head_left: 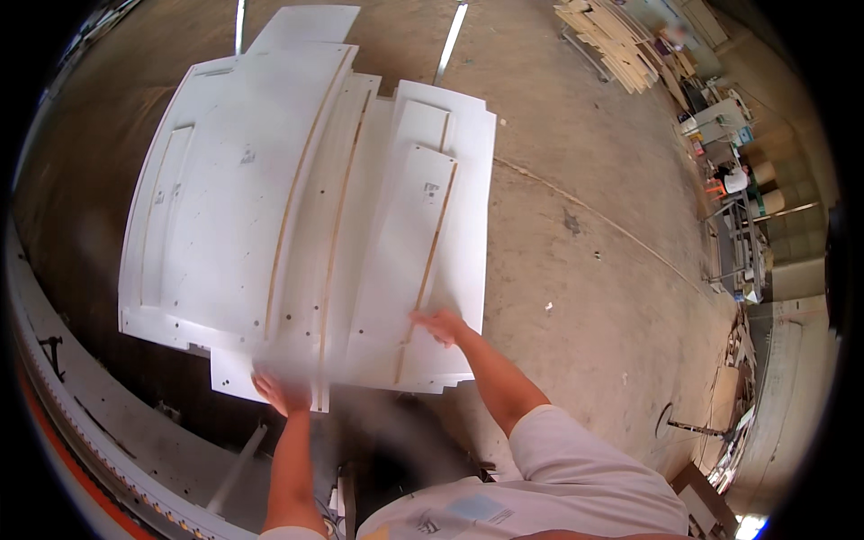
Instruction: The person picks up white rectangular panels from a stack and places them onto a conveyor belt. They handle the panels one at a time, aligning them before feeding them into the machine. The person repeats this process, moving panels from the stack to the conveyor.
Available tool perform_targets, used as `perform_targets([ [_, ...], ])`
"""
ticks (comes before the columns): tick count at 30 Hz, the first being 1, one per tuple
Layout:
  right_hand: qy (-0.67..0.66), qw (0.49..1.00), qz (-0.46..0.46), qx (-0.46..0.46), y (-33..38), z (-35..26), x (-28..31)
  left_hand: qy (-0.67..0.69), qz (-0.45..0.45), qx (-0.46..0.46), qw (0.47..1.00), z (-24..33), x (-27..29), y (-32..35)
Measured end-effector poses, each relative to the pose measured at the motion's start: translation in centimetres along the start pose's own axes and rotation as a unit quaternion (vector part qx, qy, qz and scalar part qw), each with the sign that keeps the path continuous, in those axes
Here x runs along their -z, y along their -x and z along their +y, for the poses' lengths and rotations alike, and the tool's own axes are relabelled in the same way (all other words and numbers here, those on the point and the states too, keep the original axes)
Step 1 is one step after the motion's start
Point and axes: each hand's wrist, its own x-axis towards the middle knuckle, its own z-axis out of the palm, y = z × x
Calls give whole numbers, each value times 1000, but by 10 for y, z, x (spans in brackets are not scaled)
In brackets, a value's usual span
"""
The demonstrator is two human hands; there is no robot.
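Before me is a stack of white panels [238, 207], some with brown strips along their long edges and small dark holes. My left hand [281, 393] rests at the stack's near edge, fingers lying on a white panel; a hazy smudge softens the view there. Over on the right, my right hand [438, 327] touches the brown-striped edge of a narrow white panel [405, 234], its index finger stretched forward and the others partly curled. This narrow panel lies on a wider white panel [472, 171]. Neither hand has anything lifted off the stack.
A long machine edge with an orange band [67, 463] curves along the lower left. Stacked wooden boards [612, 40] lie at the far right. Beyond the concrete floor [576, 180], a person [733, 180] is near a metal rack [740, 238]. Scrap pieces line the right wall.
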Motion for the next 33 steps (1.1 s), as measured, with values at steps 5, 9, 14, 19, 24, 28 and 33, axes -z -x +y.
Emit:
perform_targets([
  [5, -15, 1000, -4, 7, -18, 14, -3, 20, -1, 3, 1000, -7, -11, -1],
  [9, -28, 999, 15, 13, -13, 9, -5, 51, 25, -8, 998, -6, -4, -2],
  [14, -30, 999, 10, 1, -19, 18, -6, 49, 20, 4, 999, -3, 0, -4],
  [19, -16, 999, 21, 32, -18, 12, -3, 64, 17, 7, 998, -5, -5, -5],
  [24, -17, 999, 34, 19, -24, 17, -4, 58, -12, 19, 998, -2, -1, -5],
  [28, -14, 999, 26, 13, -30, 21, -4, 87, -28, 35, 995, -8, -3, -3],
  [33, -25, 999, 17, 28, -27, 19, -3, 225, -77, 133, 962, -4, 22, -21],
])
